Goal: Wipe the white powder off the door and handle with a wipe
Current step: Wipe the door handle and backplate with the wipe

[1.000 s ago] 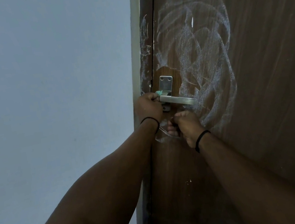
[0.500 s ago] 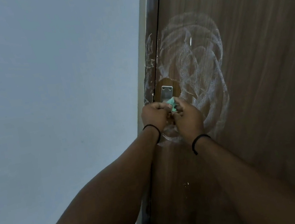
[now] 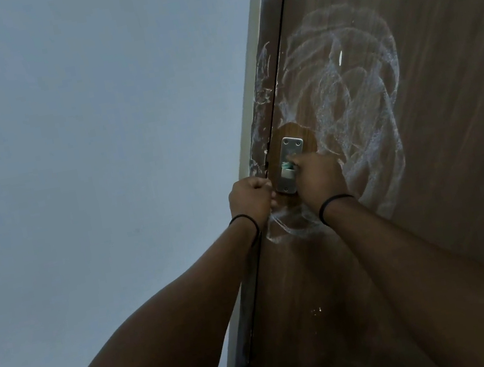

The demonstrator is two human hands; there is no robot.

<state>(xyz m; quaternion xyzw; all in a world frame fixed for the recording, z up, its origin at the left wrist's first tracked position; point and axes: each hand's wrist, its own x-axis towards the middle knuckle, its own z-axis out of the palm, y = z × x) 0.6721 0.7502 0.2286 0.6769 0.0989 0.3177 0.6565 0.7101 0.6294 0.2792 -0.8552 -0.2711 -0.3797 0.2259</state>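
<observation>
Right hand (image 3: 318, 175) fingers curled round green wipe (image 3: 287, 164), pressed against handle plate (image 3: 290, 165). Left hand (image 3: 249, 196) fisted just left of plate, contents hidden. White powder (image 3: 349, 107) swirled over brown door (image 3: 437, 54) right of and below plate, also on frame (image 3: 263, 90). Pale wall (image 3: 84, 145) further left.

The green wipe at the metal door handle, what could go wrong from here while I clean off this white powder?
1. The small green wipe is bunched in the right hand at the silver metal handle plate, so it may smear rather than lift powder.
2. The wide white powder swirl on the brown wooden door could overload one wipe.
3. Powder streaks on the door frame edge sit beside the gap and might get missed.
</observation>
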